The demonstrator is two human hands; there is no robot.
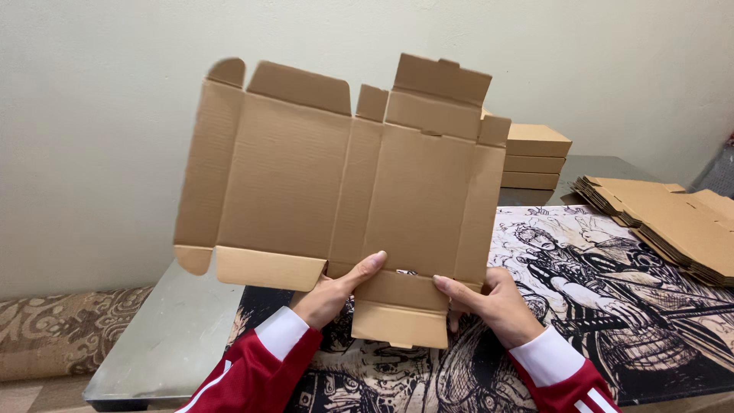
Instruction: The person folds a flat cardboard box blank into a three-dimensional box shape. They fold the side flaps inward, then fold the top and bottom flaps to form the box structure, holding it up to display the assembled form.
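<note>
A flat box (344, 191) is held up above the bench (176, 336), near its left edge. Its bottom flap is gripped by the left hand (332, 294) and the right hand (493, 306), fingers closed on it. Flat boxes (673, 222) are piled at the right edge, folded boxes (535, 157) at the back.

A flat box blank (336, 176) of matt, ribbed brown corrugated cardboard. Beneath, a dull grey metal tabletop (176, 336) carries a smooth printed mat (612, 306).
</note>
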